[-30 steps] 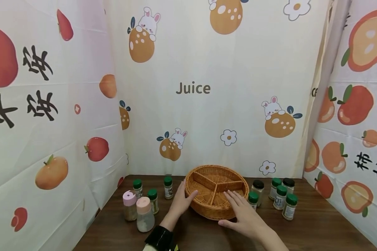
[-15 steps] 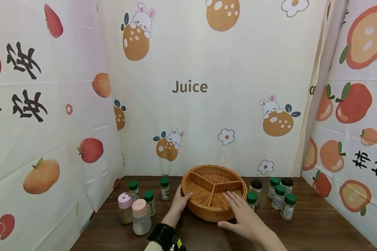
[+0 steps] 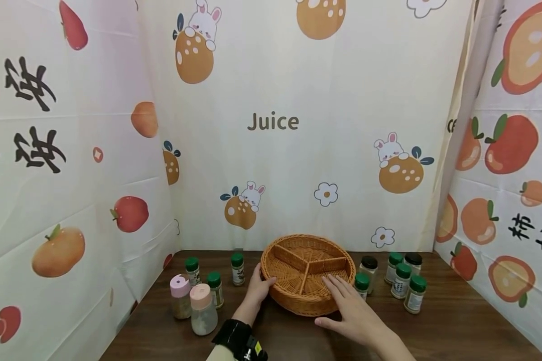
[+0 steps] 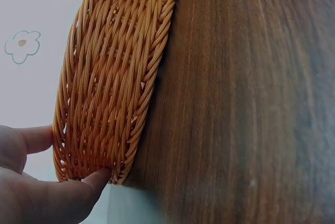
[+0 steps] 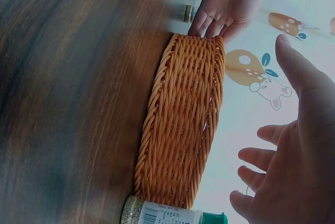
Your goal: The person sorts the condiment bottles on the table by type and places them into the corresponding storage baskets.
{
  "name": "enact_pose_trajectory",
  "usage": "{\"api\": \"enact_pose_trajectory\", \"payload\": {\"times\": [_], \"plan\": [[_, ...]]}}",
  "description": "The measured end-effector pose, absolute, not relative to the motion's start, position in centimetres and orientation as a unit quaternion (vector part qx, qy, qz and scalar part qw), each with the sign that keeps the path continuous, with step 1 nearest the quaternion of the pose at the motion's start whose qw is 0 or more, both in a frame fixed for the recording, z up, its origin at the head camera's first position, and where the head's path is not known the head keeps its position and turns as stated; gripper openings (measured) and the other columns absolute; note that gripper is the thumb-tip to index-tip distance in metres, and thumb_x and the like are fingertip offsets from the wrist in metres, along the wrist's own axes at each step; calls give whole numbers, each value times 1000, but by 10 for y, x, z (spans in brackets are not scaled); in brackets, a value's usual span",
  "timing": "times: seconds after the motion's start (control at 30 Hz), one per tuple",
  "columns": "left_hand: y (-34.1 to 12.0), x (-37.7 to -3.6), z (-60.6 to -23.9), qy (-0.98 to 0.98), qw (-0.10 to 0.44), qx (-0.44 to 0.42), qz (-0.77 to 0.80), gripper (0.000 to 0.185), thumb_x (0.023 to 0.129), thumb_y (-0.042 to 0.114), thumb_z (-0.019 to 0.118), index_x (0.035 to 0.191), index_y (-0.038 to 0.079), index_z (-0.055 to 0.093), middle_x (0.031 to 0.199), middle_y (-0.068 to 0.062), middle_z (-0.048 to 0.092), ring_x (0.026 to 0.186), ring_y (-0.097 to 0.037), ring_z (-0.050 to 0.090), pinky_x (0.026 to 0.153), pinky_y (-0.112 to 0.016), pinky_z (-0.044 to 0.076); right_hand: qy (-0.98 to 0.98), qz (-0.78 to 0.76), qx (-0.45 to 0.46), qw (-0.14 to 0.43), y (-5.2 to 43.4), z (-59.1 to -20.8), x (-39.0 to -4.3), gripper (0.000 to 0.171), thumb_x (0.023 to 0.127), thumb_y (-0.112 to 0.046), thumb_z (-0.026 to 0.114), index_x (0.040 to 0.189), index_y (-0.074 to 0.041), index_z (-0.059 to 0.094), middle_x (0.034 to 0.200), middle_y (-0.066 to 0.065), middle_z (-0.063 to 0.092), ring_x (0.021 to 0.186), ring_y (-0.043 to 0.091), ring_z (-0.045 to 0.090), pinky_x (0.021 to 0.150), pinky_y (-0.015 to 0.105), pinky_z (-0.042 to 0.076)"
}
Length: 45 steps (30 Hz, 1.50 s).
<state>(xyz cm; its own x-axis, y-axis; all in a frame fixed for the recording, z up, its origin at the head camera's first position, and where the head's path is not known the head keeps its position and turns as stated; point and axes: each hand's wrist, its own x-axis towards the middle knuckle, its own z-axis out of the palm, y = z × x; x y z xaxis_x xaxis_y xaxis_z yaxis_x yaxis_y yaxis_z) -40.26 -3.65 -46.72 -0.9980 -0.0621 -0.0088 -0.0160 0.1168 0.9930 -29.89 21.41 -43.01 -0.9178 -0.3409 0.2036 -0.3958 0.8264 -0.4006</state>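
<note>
Both hands [image 3: 257, 288] at wicker basket [image 3: 298, 302], seemingly.

Spice jars [image 3: 409, 287] (green-capped), pink-lidded shakers [image 3: 193, 304]

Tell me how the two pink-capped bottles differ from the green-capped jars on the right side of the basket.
The pink-capped bottles are taller and wider, with broad pale pink caps; the green-capped jars are slimmer, with small dark green caps. The pink-capped bottles look plain-sided, while the green-capped jars carry printed labels. The pink-capped bottles stand left of the basket, near the left hand; the green-capped jars stand right of it, beyond the right hand. All stand upright on the table, holding pale contents.
</note>
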Motion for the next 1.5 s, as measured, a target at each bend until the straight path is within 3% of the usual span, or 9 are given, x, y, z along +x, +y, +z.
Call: {"api": "enact_pose_trajectory", "payload": {"times": [0.7,1.0,1.27,1.37,1.5], "plan": [[-58,-369,-472,-770,12,7,-638,79,95,3,62,156,-7,13,159,-36,15,147,-53,16,119,-64,19,-950,226,201,72,212,-431,-292,96,85,-65,65,158,-14,30,163,16,31,151,44,22,112,72,25],[-73,-344,-462,-789,-36,-18,-613,90,95,6,63,156,-7,-2,159,-40,5,145,-58,11,118,-67,16,-949,226,207,79,211,-430,-290,97,85,-67,64,158,-13,31,162,16,31,150,45,25,111,70,29],[-83,-329,-460,-770,-89,-32,-632,100,96,6,63,154,-7,-16,158,-40,-12,145,-58,-4,118,-68,7,-946,234,207,86,211,-433,-291,98,84,-70,62,158,-12,30,162,17,30,149,46,25,110,71,29],[-87,-331,-471,-767,-88,-32,-635,106,93,9,68,154,-6,-17,158,-39,-13,145,-58,-5,117,-69,4,-947,233,203,89,212,-434,-291,99,84,-72,60,158,-13,31,163,15,30,149,44,26,110,70,30],[-100,-355,-515,-758,-113,-25,-641,124,84,28,80,157,2,-18,162,-33,-13,148,-54,-6,118,-68,4,-947,235,200,87,213,-434,-291,98,84,-72,60,157,-13,31,163,15,30,150,44,25,110,71,29]]}}
